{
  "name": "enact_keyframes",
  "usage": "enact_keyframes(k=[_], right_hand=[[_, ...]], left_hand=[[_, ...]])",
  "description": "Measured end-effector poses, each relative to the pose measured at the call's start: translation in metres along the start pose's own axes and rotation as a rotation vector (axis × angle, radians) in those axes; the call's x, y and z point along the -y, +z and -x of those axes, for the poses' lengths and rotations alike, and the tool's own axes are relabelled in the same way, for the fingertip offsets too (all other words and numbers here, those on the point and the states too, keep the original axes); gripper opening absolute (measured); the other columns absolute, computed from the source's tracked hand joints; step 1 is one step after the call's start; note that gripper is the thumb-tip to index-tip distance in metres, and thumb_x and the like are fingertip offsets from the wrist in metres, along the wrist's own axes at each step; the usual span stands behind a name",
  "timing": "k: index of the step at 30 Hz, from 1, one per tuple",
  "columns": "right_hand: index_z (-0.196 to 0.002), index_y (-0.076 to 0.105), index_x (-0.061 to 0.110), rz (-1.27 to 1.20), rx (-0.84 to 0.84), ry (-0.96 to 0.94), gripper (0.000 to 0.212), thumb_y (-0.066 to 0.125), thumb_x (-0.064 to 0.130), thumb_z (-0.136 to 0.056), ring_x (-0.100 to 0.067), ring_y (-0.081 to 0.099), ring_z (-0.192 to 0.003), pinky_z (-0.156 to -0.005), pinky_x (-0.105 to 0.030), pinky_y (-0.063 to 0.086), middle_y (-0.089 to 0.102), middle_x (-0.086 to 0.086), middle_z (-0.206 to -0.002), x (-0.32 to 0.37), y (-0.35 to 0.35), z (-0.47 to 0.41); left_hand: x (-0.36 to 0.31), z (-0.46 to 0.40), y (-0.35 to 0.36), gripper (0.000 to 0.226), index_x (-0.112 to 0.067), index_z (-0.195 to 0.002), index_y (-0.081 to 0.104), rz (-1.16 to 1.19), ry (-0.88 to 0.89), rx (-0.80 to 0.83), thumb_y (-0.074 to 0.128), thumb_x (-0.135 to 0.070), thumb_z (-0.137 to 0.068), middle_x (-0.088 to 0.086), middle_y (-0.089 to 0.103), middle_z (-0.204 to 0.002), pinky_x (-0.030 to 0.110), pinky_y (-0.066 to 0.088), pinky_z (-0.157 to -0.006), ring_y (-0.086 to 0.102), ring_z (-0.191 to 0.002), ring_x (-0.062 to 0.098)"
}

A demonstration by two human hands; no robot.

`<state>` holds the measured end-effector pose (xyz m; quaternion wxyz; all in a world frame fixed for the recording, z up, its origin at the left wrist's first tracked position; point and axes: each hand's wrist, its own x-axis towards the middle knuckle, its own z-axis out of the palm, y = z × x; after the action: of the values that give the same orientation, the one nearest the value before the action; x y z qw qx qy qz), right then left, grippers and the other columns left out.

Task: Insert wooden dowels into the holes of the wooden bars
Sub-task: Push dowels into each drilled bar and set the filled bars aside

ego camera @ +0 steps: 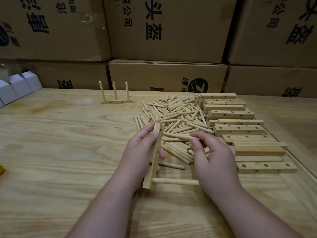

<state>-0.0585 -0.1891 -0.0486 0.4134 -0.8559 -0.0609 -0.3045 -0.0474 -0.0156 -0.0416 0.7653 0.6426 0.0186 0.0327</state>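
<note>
My left hand (139,152) grips a wooden bar (155,152) turned on end, its row of holes facing right. One dowel (175,181) sticks out sideways from the bar's lowest hole. My right hand (211,157) hovers over the near edge of the dowel pile (173,121) and pinches a loose dowel (180,136) between thumb and forefinger. A stack of drilled bars (240,129) lies to the right of the pile. A finished bar with three upright dowels (115,100) stands at the back of the table.
The work surface is a light wooden table (60,152). Stacked cardboard boxes (168,31) wall off the back. White folded cartons (15,88) sit at the far left, a yellow object (1,169) pokes in at the left edge.
</note>
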Motion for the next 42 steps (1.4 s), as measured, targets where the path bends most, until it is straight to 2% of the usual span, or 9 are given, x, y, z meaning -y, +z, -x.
enact_keyframes(k=[4, 8, 12, 18, 24, 28, 32, 37, 42], right_hand=[[-0.1, 0.066, 0.041, -0.133, 0.065, -0.022, 0.02, 0.063, 0.022, -0.094, -0.006, 0.062, -0.098, -0.096, -0.05, 0.047, 0.06, 0.035, -0.102, 0.0, -0.008, 0.002], [-0.102, 0.07, 0.033, -0.155, 0.145, -0.124, 0.016, 0.063, 0.019, -0.097, -0.001, 0.061, -0.1, -0.091, -0.022, 0.046, 0.062, 0.027, -0.106, -0.006, -0.013, 0.003], [-0.104, 0.073, 0.024, -0.098, 0.166, -0.217, 0.018, 0.06, 0.023, -0.091, 0.006, 0.054, -0.105, -0.089, -0.003, 0.035, 0.062, 0.029, -0.098, -0.004, -0.012, 0.001], [-0.102, 0.075, 0.023, -0.108, 0.157, -0.254, 0.018, 0.064, 0.021, -0.089, 0.004, 0.057, -0.1, -0.088, -0.005, 0.037, 0.062, 0.028, -0.096, -0.004, -0.014, -0.002], [-0.103, 0.078, 0.032, -0.171, 0.34, -0.14, 0.018, 0.073, 0.021, -0.09, -0.002, 0.061, -0.103, -0.089, -0.009, 0.041, 0.07, 0.023, -0.092, -0.006, -0.02, -0.004], [-0.1, 0.077, 0.038, -0.237, 0.369, -0.068, 0.017, 0.073, 0.027, -0.088, 0.002, 0.063, -0.098, -0.08, -0.004, 0.041, 0.072, 0.021, -0.09, -0.006, -0.021, -0.004], [-0.096, 0.076, 0.03, -0.465, 0.279, 0.152, 0.024, 0.055, 0.041, -0.094, -0.002, 0.065, -0.079, -0.072, -0.014, 0.048, 0.072, 0.011, -0.081, -0.009, -0.013, -0.004], [-0.08, 0.068, 0.045, -0.019, 0.349, 0.016, 0.009, 0.066, 0.04, -0.087, 0.003, 0.052, -0.095, -0.082, -0.019, 0.039, 0.062, 0.018, -0.087, -0.015, -0.007, -0.008], [-0.065, 0.047, 0.05, 0.269, 0.455, -0.133, 0.032, 0.074, 0.05, -0.081, 0.001, 0.035, -0.092, -0.088, -0.027, 0.028, 0.046, 0.023, -0.087, -0.011, 0.001, -0.005]], left_hand=[[0.001, -0.003, 0.002, 0.022, -0.046, -0.118, 0.065, 0.042, -0.01, -0.077, 0.054, -0.035, -0.103, 0.008, 0.066, -0.062, 0.027, 0.046, -0.04, 0.057, -0.044, 0.014], [0.002, -0.003, 0.004, 0.022, -0.042, -0.116, 0.07, 0.056, 0.014, -0.128, 0.052, -0.044, -0.102, -0.006, 0.071, -0.069, 0.026, 0.047, -0.039, 0.063, -0.05, 0.009], [0.001, -0.003, 0.003, 0.038, -0.03, -0.091, 0.077, 0.017, -0.018, -0.165, 0.047, -0.049, -0.103, 0.002, 0.065, -0.06, 0.024, 0.045, -0.038, 0.058, -0.041, 0.01], [0.003, -0.002, 0.003, 0.03, -0.029, -0.11, 0.069, -0.073, 0.028, -0.13, 0.047, -0.048, -0.104, 0.0, 0.064, -0.064, 0.022, 0.045, -0.039, 0.059, -0.044, 0.007], [0.003, -0.001, -0.002, 0.032, -0.035, -0.127, 0.065, -0.108, 0.034, -0.129, 0.047, -0.048, -0.103, -0.005, 0.061, -0.061, 0.024, 0.045, -0.04, 0.058, -0.043, 0.006], [0.002, -0.001, -0.001, 0.03, -0.035, -0.124, 0.067, -0.082, 0.028, -0.126, 0.048, -0.047, -0.103, -0.005, 0.061, -0.06, 0.024, 0.045, -0.039, 0.057, -0.042, 0.007], [0.001, -0.003, 0.0, 0.03, -0.033, -0.106, 0.074, 0.013, -0.001, -0.15, 0.048, -0.047, -0.104, 0.004, 0.064, -0.063, 0.025, 0.045, -0.038, 0.057, -0.041, 0.012], [0.0, -0.006, -0.007, 0.037, -0.037, -0.104, 0.078, 0.153, -0.053, -0.179, 0.045, -0.054, -0.102, 0.003, 0.062, -0.057, 0.028, 0.047, -0.043, 0.053, -0.042, 0.018], [0.002, -0.007, -0.006, 0.037, -0.037, -0.104, 0.078, 0.161, -0.047, -0.165, 0.046, -0.055, -0.102, 0.002, 0.062, -0.057, 0.028, 0.047, -0.044, 0.054, -0.044, 0.016]])
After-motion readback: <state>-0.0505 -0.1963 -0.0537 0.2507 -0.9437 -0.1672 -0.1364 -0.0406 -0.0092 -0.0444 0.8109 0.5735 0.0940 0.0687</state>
